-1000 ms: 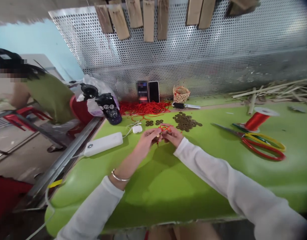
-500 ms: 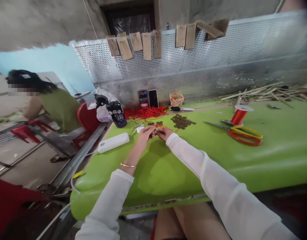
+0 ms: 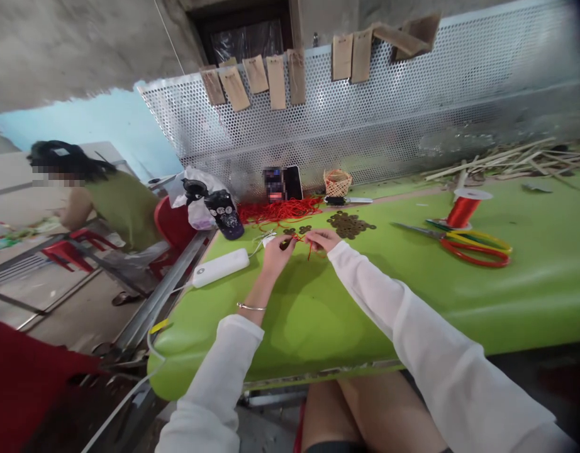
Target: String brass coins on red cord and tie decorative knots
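Red cord runs between my two hands, low over the green table, with a short end hanging down. My left hand pinches the cord at its fingertips. A small gap to the right, my right hand has thumb and fingers closed on the same cord. Any coin between the left fingertips is too small to make out. Just behind my hands lie a few dark coins, and a larger pile of coins sits to their right. Loose red cords lie heaped farther back.
Scissors and a red spool lie at right. A white power strip and dark tumbler stand at left. Behind are phones, a small basket and a knife-like tool. A person sits far left.
My hands have moved apart, the right one going rightward, so cord now shows between them. The whole view has shifted slightly.
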Action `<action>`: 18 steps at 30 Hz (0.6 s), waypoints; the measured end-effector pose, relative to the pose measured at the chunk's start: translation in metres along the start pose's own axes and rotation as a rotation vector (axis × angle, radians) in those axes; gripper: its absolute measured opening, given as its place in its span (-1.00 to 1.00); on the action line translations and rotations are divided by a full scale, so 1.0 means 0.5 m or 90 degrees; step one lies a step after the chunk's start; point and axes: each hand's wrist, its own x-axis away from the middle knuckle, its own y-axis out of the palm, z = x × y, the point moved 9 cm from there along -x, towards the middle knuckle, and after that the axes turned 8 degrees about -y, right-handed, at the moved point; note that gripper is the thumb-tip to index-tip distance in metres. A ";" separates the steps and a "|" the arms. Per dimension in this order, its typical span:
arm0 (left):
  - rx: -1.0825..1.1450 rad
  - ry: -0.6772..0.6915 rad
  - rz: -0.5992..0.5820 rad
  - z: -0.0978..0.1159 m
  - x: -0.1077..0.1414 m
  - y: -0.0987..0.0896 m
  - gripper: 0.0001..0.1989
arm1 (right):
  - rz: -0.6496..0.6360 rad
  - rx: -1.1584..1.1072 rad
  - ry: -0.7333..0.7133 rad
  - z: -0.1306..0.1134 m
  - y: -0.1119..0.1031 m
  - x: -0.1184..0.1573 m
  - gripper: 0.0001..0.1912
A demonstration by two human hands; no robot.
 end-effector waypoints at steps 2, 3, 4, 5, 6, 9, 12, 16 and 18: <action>-0.026 0.018 -0.006 0.006 0.003 0.003 -0.87 | 0.036 -0.050 0.004 -0.002 -0.020 -0.003 -0.64; -0.036 0.026 -0.011 0.009 0.005 0.006 -0.86 | 0.057 -0.075 0.004 -0.004 -0.031 -0.005 -0.62; -0.045 0.033 -0.017 0.012 0.007 0.008 -0.86 | 0.080 -0.099 0.004 -0.005 -0.043 -0.005 -0.60; -0.051 0.041 -0.025 0.014 0.009 0.011 -0.85 | 0.102 -0.120 0.003 -0.006 -0.054 -0.005 -0.59; -0.057 0.047 -0.034 0.017 0.012 0.014 -0.84 | 0.121 -0.139 0.004 -0.007 -0.063 -0.004 -0.59; -0.069 0.064 -0.061 0.025 0.019 0.023 -0.81 | 0.156 -0.179 0.015 -0.011 -0.080 0.000 -0.62; -0.075 0.074 -0.083 0.031 0.024 0.031 -0.78 | 0.161 -0.201 0.032 -0.015 -0.080 0.005 -0.68; -0.076 0.078 -0.097 0.033 0.026 0.040 -0.75 | 0.164 -0.216 0.045 -0.019 -0.078 0.009 -0.75; -0.075 0.079 -0.096 0.033 0.026 0.042 -0.76 | 0.163 -0.222 0.049 -0.019 -0.078 0.009 -0.77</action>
